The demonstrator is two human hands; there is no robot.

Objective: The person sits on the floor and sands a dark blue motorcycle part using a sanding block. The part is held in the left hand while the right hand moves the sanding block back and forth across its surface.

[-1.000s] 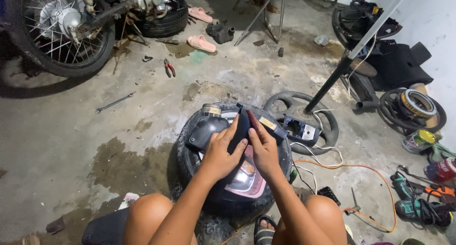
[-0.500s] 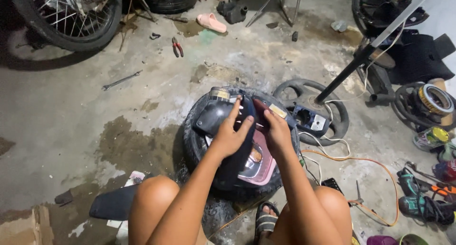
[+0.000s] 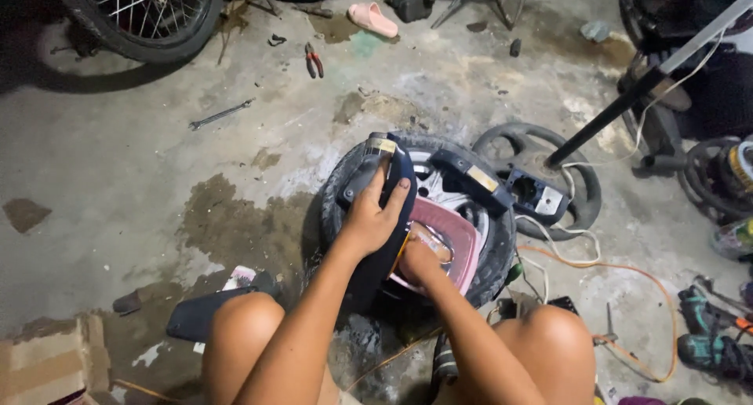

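A small black tyre on a silver wheel lies flat on the concrete between my knees. On it rests a dark blue plastic scooter panel with a pink and clear lamp part beneath it. My left hand lies over the panel, fingers curled on its upper edge. My right hand is tucked under the panel against the pink part, with its fingers hidden.
A steering wheel lies right of the tyre with white and orange cables. A wrench and red pliers lie on the floor. A spoked wheel stands top left. Power tools sit right. A black metal stand leg crosses the upper right.
My view has dropped closer to the tyre. My right hand has slid from the top of the panel down under it. My left hand has shifted onto the panel's upper edge.
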